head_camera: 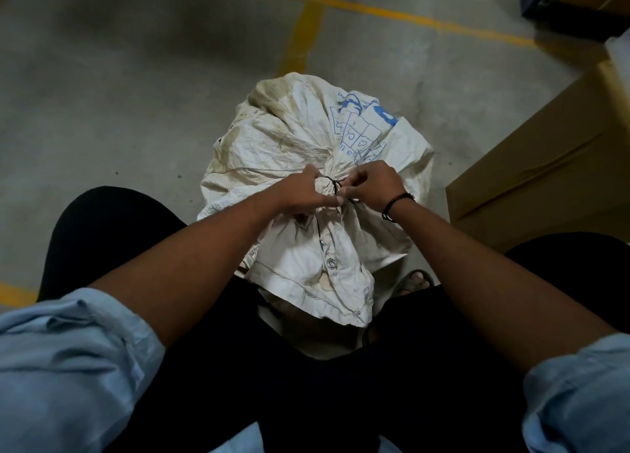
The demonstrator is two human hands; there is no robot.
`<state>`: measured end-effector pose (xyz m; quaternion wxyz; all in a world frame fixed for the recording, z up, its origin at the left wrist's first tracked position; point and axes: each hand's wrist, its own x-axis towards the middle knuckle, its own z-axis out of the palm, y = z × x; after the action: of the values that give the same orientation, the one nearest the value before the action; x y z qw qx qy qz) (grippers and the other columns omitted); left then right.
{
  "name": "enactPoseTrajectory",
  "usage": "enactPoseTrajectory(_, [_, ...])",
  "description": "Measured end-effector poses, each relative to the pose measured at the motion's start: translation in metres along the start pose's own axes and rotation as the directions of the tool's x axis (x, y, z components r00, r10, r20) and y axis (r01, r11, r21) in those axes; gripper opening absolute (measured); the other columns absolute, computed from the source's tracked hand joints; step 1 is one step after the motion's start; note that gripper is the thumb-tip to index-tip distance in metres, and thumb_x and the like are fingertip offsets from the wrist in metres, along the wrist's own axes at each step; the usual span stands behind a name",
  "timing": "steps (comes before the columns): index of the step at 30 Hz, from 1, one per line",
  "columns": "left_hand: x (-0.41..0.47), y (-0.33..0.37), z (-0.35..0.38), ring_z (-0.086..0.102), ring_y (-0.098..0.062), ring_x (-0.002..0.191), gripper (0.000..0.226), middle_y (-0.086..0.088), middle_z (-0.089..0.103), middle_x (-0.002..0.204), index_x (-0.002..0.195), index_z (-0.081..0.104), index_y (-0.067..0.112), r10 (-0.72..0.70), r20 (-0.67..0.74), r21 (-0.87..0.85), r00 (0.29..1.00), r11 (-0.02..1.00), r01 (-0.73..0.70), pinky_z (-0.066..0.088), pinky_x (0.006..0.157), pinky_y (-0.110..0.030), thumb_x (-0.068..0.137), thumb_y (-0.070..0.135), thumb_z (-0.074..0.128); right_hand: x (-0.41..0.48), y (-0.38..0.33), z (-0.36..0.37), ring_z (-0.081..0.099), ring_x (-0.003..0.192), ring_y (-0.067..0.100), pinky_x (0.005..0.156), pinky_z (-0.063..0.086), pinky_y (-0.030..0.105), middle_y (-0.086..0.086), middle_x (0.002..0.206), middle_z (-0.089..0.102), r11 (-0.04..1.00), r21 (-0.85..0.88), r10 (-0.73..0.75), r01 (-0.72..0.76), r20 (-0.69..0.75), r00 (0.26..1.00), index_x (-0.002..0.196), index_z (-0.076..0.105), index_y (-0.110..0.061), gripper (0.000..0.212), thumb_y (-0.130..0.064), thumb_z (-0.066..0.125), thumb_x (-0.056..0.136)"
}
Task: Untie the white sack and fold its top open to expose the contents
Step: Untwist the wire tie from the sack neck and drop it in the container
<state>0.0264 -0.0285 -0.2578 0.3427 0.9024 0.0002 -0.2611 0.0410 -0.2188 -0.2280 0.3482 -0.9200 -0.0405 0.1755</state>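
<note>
A full white sack (293,138) with blue print stands on the floor between my knees. Its top is gathered into a neck and bound by a thin dark string (335,188). The loose flap of the sack's mouth (320,282) hangs toward me below the knot. My left hand (303,193) grips the bunched neck from the left, its fingertips pinching at the string. From the right, my right hand (373,186) pinches the string at the knot with thumb and forefinger. The contents are hidden.
A brown cardboard box (545,159) stands close on the right of the sack. The grey concrete floor (119,94) carries yellow painted lines (409,16). Dark boxes (576,5) sit at the far right corner. A sandalled foot (414,280) shows by the sack's base.
</note>
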Motion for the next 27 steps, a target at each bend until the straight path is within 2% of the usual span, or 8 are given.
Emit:
enactPoseTrajectory(4, [0.000, 0.005, -0.008, 0.060, -0.022, 0.104, 0.068, -0.006, 0.065, 0.121, 0.128, 0.057, 0.015, -0.027, -0.045, 0.003, 0.999, 1.000, 0.028, 0.042, 0.078, -0.034, 0.087, 0.070, 0.060, 0.004, -0.006, 0.007, 0.063, 0.072, 0.012, 0.064, 0.049, 0.025, 0.000, 0.076, 0.071, 0.997, -0.076, -0.032, 0.031, -0.019, 0.999, 0.073, 0.070, -0.014, 0.009, -0.012, 0.079, 0.073])
enactPoseTrajectory(8, [0.000, 0.010, -0.012, 0.067, -0.026, 0.097, 0.056, -0.012, 0.073, 0.103, 0.101, 0.073, 0.008, 0.000, -0.175, 0.071, 0.985, 0.997, 0.013, 0.053, 0.085, -0.041, 0.092, 0.062, 0.059, 0.006, -0.008, 0.007, 0.065, 0.076, 0.018, 0.066, 0.050, 0.028, 0.002, 0.076, 0.070, 0.994, -0.097, -0.054, 0.051, -0.022, 0.998, 0.072, 0.067, -0.015, 0.009, -0.007, 0.070, 0.072])
enactPoseTrajectory(12, [0.004, 0.020, -0.023, 0.070, -0.028, 0.069, 0.058, -0.013, 0.070, 0.069, 0.082, 0.073, 0.000, -0.029, -0.147, 0.114, 0.989, 0.992, 0.046, 0.053, 0.062, -0.034, 0.087, 0.058, 0.069, 0.003, -0.004, 0.004, 0.063, 0.076, 0.016, 0.067, 0.048, 0.025, 0.000, 0.077, 0.068, 0.994, -0.078, -0.083, 0.081, -0.024, 0.996, 0.077, 0.068, -0.012, 0.007, -0.007, 0.072, 0.074])
enactPoseTrajectory(14, [0.008, 0.025, -0.030, 0.072, -0.027, 0.065, 0.056, -0.013, 0.072, 0.069, 0.079, 0.073, 0.003, -0.065, -0.109, 0.136, 0.992, 0.988, 0.080, 0.062, 0.069, -0.040, 0.081, 0.058, 0.071, 0.002, -0.003, 0.005, 0.064, 0.079, 0.017, 0.069, 0.048, 0.026, 0.001, 0.080, 0.069, 0.992, -0.088, -0.098, 0.096, -0.021, 0.995, 0.078, 0.068, -0.012, 0.007, -0.007, 0.073, 0.075])
enactPoseTrajectory(18, [0.011, 0.037, -0.039, 0.072, -0.024, 0.076, 0.058, -0.001, 0.066, 0.071, 0.069, 0.059, 0.017, -0.073, -0.160, 0.337, 0.984, 0.933, 0.124, 0.060, 0.083, -0.040, 0.069, 0.074, 0.066, 0.004, -0.002, 0.005, 0.063, 0.081, 0.019, 0.067, 0.044, 0.025, 0.004, 0.084, 0.070, 0.985, -0.125, -0.119, 0.116, -0.016, 0.993, 0.080, 0.068, -0.011, 0.006, -0.008, 0.073, 0.076])
enactPoseTrajectory(22, [0.009, 0.047, -0.040, 0.059, -0.024, 0.089, 0.065, 0.000, 0.057, 0.089, 0.086, 0.053, 0.017, -0.009, -0.213, 0.497, 0.977, 0.860, 0.117, 0.044, 0.076, -0.035, 0.069, 0.078, 0.069, 0.004, -0.002, 0.007, 0.060, 0.080, 0.019, 0.066, 0.036, 0.024, 0.001, 0.083, 0.066, 0.974, -0.180, -0.136, 0.134, 0.005, 0.991, 0.082, 0.068, -0.013, 0.006, -0.009, 0.070, 0.078])
enactPoseTrajectory(24, [0.004, 0.050, -0.040, 0.057, -0.024, 0.087, 0.066, -0.002, 0.057, 0.090, 0.091, 0.054, 0.018, 0.006, -0.232, 0.504, 0.973, 0.856, 0.115, 0.043, 0.074, -0.034, 0.068, 0.077, 0.071, 0.003, -0.004, 0.007, 0.058, 0.080, 0.018, 0.066, 0.035, 0.024, 0.000, 0.083, 0.064, 0.968, -0.208, -0.143, 0.142, 0.009, 0.990, 0.083, 0.068, -0.013, 0.006, -0.010, 0.070, 0.078])
enactPoseTrajectory(27, [0.002, 0.055, -0.032, 0.053, -0.022, 0.079, 0.067, -0.002, 0.056, 0.085, 0.088, 0.053, 0.016, 0.053, -0.264, 0.526, 0.963, 0.845, 0.098, 0.041, 0.069, -0.033, 0.068, 0.077, 0.072, 0.003, -0.003, 0.006, 0.059, 0.081, 0.021, 0.067, 0.039, 0.027, 0.004, 0.084, 0.067, 0.960, -0.244, -0.146, 0.140, -0.005, 0.989, 0.082, 0.068, -0.014, 0.004, -0.011, 0.070, 0.079])
